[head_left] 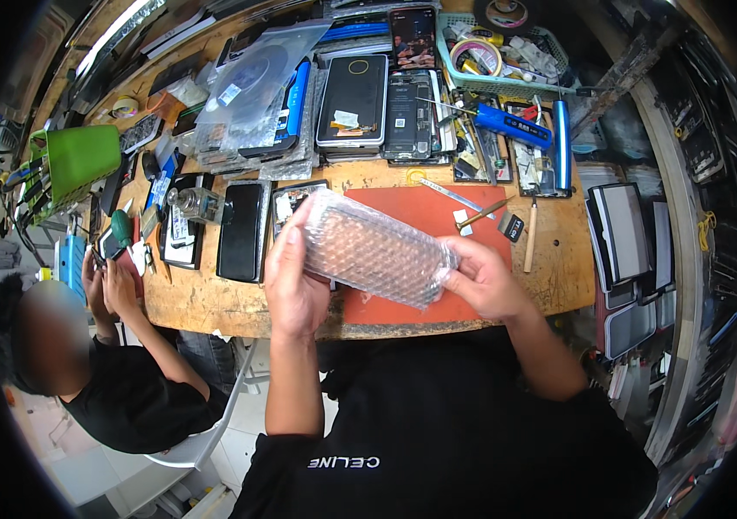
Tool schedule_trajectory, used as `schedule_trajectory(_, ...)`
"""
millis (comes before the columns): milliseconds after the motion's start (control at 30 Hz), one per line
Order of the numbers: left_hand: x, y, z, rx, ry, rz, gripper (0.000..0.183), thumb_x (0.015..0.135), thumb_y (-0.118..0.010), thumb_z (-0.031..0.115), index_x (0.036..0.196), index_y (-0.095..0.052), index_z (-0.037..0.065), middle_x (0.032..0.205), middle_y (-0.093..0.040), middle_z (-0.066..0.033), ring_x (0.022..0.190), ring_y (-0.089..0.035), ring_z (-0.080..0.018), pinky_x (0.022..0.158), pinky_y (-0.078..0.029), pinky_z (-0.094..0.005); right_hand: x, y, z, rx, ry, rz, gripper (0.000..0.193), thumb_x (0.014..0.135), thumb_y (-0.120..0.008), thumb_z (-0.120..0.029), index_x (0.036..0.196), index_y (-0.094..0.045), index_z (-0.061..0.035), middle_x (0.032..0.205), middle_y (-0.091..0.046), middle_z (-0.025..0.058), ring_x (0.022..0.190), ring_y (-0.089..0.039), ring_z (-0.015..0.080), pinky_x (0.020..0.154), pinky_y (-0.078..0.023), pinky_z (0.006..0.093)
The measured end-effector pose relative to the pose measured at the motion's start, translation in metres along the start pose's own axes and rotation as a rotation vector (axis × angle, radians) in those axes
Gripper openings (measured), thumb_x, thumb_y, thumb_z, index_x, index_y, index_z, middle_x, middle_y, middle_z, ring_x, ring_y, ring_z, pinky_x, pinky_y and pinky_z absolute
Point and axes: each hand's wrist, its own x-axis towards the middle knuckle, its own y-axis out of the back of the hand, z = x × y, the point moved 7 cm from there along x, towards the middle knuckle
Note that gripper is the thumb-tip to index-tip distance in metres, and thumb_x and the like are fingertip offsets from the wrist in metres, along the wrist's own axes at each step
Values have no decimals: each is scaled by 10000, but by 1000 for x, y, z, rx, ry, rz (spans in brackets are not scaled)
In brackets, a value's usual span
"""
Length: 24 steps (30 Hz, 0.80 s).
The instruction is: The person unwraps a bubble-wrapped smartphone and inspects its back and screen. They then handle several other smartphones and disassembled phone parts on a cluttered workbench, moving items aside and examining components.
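A see-through bubble-wrap pouch is held tilted between both hands above the red-orange mat, its left end higher than its right. My left hand grips the left end, thumb along its side. At the lower right corner, the fingers and thumb of my right hand pinch the plastic. Whether anything lies inside the pouch I cannot tell. Just beyond it on the mat are a thin metal strip and a brass-coloured screwdriver. A dark phone lies left of my left hand.
Stacked phones and screen parts fill the back. A green basket holds tape rolls. A blue electric screwdriver lies at the right, above a wooden-handled tool. Another person sits at the left, hands at the table edge.
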Motion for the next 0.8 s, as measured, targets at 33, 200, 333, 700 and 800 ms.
schedule_trajectory(33, 0, -2, 0, 71, 0, -16, 562, 1151, -450, 290, 1550, -428, -104, 1487, -580, -208, 1354, -581, -250, 1171, -434, -406, 2, 0, 6, -8, -48, 30, 314, 1087, -572, -64, 1375, -562, 61, 1155, -693, 82, 949, -694, 123, 805, -593, 292)
schedule_trajectory(200, -1, -7, 1, 198, 28, -51, 585, 1145, -473, 315, 1544, -431, -110, 1477, -588, -203, 1353, -582, -248, 1169, -433, -390, 1, 10, 20, -141, -205, 120, 189, 1096, -597, -132, 1167, -628, 40, 888, -714, 50, 729, -683, 77, 635, -572, 243)
schedule_trajectory(333, 8, -20, 5, -41, -57, -123, 741, 1106, -485, 495, 1633, -319, 1, 1516, -539, -229, 1378, -571, -310, 1192, -425, -492, 0, 0, 17, 34, -144, 1, 130, 1099, -569, -104, 1132, -615, 12, 857, -716, 74, 694, -691, 112, 598, -552, 240)
schedule_trajectory(700, 15, -33, -21, -543, -216, -199, 660, 1069, -434, 585, 1574, -379, 163, 1471, -524, -247, 1329, -575, -376, 1174, -385, -698, -3, -16, 40, 75, -254, 197, 183, 1073, -655, -168, 1018, -632, 4, 813, -723, 79, 646, -689, 101, 569, -574, 235)
schedule_trajectory(800, 16, -31, -19, -528, -237, -202, 609, 1086, -413, 544, 1551, -400, 151, 1489, -516, -241, 1334, -565, -372, 1172, -388, -696, -4, -15, 35, 160, -257, 171, 191, 1062, -673, -166, 992, -649, 10, 797, -724, 85, 637, -689, 105, 571, -575, 238)
